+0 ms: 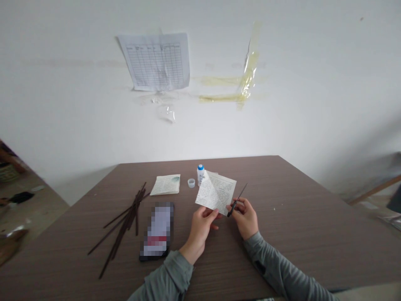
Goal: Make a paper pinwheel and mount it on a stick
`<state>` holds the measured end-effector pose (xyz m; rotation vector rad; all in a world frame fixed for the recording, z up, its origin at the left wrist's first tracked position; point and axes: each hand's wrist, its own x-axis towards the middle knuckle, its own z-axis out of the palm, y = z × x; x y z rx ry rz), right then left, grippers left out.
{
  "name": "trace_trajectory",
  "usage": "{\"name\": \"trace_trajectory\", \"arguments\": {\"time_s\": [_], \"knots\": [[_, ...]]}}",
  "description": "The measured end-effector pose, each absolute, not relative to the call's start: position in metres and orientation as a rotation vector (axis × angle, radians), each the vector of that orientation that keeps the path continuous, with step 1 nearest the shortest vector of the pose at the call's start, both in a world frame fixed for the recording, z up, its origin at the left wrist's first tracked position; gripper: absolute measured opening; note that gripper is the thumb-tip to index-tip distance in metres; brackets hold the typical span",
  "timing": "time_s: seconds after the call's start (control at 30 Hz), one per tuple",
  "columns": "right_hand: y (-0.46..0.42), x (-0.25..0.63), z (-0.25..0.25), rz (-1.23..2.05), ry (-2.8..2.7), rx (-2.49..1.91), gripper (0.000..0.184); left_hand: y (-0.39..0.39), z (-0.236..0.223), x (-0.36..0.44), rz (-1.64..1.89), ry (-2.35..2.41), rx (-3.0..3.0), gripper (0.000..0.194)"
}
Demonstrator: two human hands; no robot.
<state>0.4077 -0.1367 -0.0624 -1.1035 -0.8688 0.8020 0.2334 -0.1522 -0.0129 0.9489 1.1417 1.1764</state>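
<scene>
My left hand (202, 230) grips the lower edge of a sheet of handwritten paper (216, 193), whose upper left part is folded over. My right hand (246, 217) holds a thin dark stick (237, 201) and sits at the sheet's lower right corner. The stick's lower tip points down and left, just past the paper's corner. Behind the sheet stand a white bottle with a blue top (200, 174) and a small round lid (191, 182). Further left lie a folded handwritten paper (165, 185), a bundle of similar dark sticks (125, 223), and a phone (158, 232) with a blurred screen.
All of this rests on a brown wood-grain table (291, 234), which ends against a white wall. A ruled sheet (155, 62) and yellowed tape strips (247, 79) are stuck to the wall. Assorted items lie on the floor (34, 213) at the left.
</scene>
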Motion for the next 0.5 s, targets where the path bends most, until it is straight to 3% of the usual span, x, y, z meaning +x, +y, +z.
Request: {"name": "trace_trajectory", "arguments": {"time_s": [0.3, 0.5], "knots": [[-0.1422, 0.4067, -0.0560, 0.795, -0.946, -1.098, 0.050, -0.1476, -0.0102, 0.2268, 1.219, 1.198, 0.988, 0.030], [-0.1371, 0.4054, -0.0592, 0.826, -0.878, -1.092, 0.059, -0.1462, -0.0100, 0.2240, 1.207, 1.182, 1.013, 0.037]]}}
